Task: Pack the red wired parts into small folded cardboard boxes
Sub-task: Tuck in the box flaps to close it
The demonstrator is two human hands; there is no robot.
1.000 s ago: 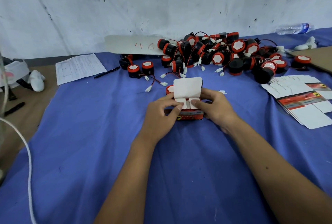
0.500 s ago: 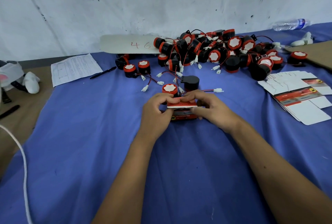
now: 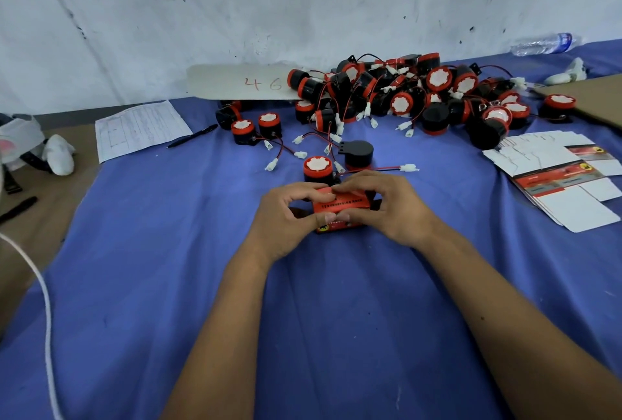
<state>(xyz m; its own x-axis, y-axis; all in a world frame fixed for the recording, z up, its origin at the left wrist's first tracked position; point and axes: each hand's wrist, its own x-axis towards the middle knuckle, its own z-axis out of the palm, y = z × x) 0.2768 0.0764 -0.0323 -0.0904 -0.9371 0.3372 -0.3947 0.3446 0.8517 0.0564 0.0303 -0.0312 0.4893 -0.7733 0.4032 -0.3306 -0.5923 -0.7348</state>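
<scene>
A small red cardboard box (image 3: 340, 205) with black lettering sits on the blue cloth (image 3: 168, 268) in front of me. My left hand (image 3: 286, 217) grips its left end, thumb on the front face. My right hand (image 3: 387, 207) holds its right end, fingers curled over the closed top flap. Just behind the box stand a red-topped wired part (image 3: 318, 168) and a black one (image 3: 358, 153) with a red wire and white plug (image 3: 409, 168). A large pile of red and black wired parts (image 3: 420, 93) lies at the back.
Flat unfolded box blanks (image 3: 565, 184) are stacked at the right. A printed sheet (image 3: 138, 128) and a pen (image 3: 193, 136) lie at the back left. A board marked 46 (image 3: 242, 83) leans by the wall. A plastic bottle (image 3: 545, 44) lies far right, a white cord (image 3: 43, 301) at the left.
The box's white top flap stood open a second ago; both hands folded it down, and the box is now closed with its red top showing.
</scene>
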